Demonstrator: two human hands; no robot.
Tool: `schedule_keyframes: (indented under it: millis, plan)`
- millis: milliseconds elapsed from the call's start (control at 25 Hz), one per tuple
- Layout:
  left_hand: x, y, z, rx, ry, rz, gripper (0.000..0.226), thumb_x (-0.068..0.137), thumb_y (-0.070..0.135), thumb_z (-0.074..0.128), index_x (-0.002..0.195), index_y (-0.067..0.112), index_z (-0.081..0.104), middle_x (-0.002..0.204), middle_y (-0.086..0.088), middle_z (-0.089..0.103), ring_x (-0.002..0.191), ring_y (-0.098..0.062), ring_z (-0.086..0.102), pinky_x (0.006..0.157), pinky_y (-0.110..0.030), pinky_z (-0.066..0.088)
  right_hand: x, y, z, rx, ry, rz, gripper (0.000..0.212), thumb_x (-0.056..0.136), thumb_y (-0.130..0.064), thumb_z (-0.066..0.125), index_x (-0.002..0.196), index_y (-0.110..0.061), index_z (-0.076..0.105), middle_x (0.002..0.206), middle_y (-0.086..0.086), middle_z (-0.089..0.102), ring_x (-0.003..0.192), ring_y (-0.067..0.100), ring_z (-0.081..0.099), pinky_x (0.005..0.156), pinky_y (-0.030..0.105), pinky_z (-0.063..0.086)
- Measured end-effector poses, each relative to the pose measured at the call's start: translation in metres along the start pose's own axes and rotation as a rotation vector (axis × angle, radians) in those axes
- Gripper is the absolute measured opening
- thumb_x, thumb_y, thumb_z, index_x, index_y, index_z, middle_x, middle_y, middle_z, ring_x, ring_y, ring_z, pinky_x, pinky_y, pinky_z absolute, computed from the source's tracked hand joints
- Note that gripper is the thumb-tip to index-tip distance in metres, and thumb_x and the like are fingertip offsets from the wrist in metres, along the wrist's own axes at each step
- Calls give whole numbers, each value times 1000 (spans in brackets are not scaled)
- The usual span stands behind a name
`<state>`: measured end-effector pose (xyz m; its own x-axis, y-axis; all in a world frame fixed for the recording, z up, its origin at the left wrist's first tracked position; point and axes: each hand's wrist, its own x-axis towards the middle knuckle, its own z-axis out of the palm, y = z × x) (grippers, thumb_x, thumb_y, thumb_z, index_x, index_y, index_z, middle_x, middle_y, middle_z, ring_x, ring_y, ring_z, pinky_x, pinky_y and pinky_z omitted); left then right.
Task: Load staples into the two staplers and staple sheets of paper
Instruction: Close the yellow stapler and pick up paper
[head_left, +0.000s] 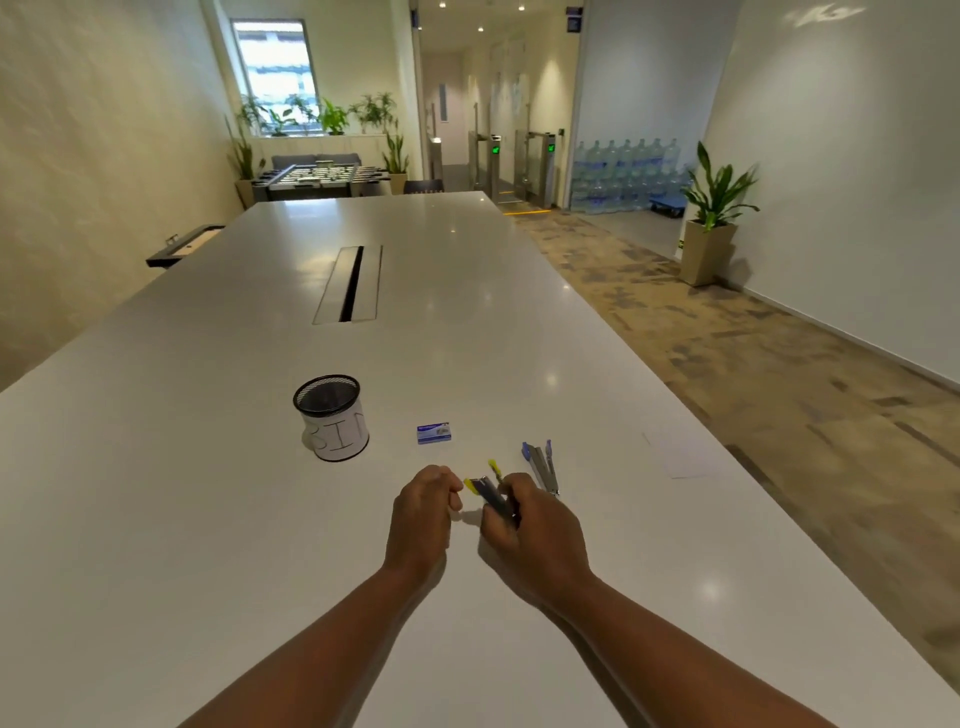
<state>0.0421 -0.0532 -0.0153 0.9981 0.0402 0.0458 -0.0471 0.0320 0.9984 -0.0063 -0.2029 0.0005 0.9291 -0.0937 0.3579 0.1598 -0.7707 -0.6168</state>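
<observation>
On white table (208, 519), near edge, centre: right hand (530, 525) gripping yellow stapler (491, 493), opened, tilted up off the surface. Left hand (423, 512) just beside it, fingers curled; whether they pinch anything cannot be told. Blue stapler (543, 467), opened, lying just right of the hands. Staple box (434, 433) beyond the hands. Mesh cup (332, 418) left of box. Paper sheet (675, 454) near table's right edge. Bare tabletop stretches far ahead.
</observation>
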Motion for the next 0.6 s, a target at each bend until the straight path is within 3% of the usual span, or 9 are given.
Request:
schedule_keyframes:
  millis: [120,280,480,600]
  plan:
    - [-15,1,38,11,-131,14,24,81,34,54,75,13,63,64,-8,55,62,-22,47,62,-39,40,-3,30,-28,8,97,115,16,72,-44,46,83,-31,43,61,-7,55,58,13,53,53,29,39]
    - [-30,5,100,150,-286,90,23,87,32,53,75,16,64,65,-12,61,61,-18,54,60,-34,45,-6,72,-68,44,212,224,17,69,-40,46,84,-33,43,63,-15,57,62,15,54,58,32,44]
    - [-19,6,159,398,-464,227,11,88,27,59,78,22,62,71,0,63,63,-6,54,63,-22,45,-3,126,-111,100,313,413,15,68,-37,51,79,-29,44,65,-11,58,62,11,55,55,31,38]
    - [-4,-1,189,485,-459,254,8,89,21,66,97,22,65,92,10,62,81,-5,59,73,-12,41,1,149,-126,101,311,469,20,74,-29,60,75,-31,40,63,-10,55,59,6,51,51,29,34]
